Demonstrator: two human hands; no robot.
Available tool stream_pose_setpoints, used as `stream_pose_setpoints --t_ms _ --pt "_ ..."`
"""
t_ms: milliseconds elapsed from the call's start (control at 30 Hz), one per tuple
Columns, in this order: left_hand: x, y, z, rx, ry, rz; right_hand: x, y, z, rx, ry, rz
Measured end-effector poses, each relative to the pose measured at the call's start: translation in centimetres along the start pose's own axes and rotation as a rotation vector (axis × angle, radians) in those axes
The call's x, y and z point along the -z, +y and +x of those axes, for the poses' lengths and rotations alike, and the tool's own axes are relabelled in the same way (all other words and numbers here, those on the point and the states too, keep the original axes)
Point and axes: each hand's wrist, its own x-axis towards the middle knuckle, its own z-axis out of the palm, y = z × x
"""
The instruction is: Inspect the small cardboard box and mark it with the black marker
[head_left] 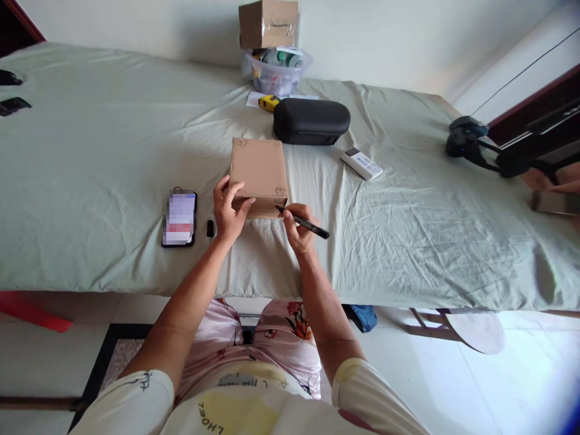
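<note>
A small brown cardboard box (258, 166) sits on the cloth before me, with dark curved marks drawn at several corners of its top. My left hand (229, 211) grips its near left corner, fingers along the left side and top, thumb on the near face. In my right hand (301, 228) is a black marker pen (313, 227). The tip is at the right end of the box's near face, where dark marks show; whether it touches is too small to tell. A small black pen cap (210, 228) lies left of my left hand.
A phone (180, 217) lies at left. Behind the box are a black case (312, 121), a yellow tape measure (269, 103) and a plastic basket (278, 78) under another carton (268, 24). At right lie a white box (362, 164) and a black headset (471, 145), near another person's hand (539, 181).
</note>
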Motion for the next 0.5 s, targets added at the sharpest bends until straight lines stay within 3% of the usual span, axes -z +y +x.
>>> stream_pose_setpoints --t_ms 67,200,267,333,500 --pt "0.0 0.1 0.0 -0.007 0.008 0.011 -0.1 0.4 -0.1 -0.042 0.039 0.015" --pt "-0.2 0.3 -0.3 -0.024 0.031 -0.017 0.2 1.9 0.6 -0.118 0.362 0.026" --pt "-0.2 0.4 -0.5 -0.012 0.046 -0.06 0.7 3.0 1.3 -0.134 0.426 -0.05" --pt "-0.1 0.4 -0.5 0.025 0.078 -0.088 1.2 4.2 1.9 -0.169 0.327 -0.215" --pt "1.0 1.1 0.3 0.101 0.198 -0.015 1.9 5.2 2.3 -0.38 -0.129 -0.697"
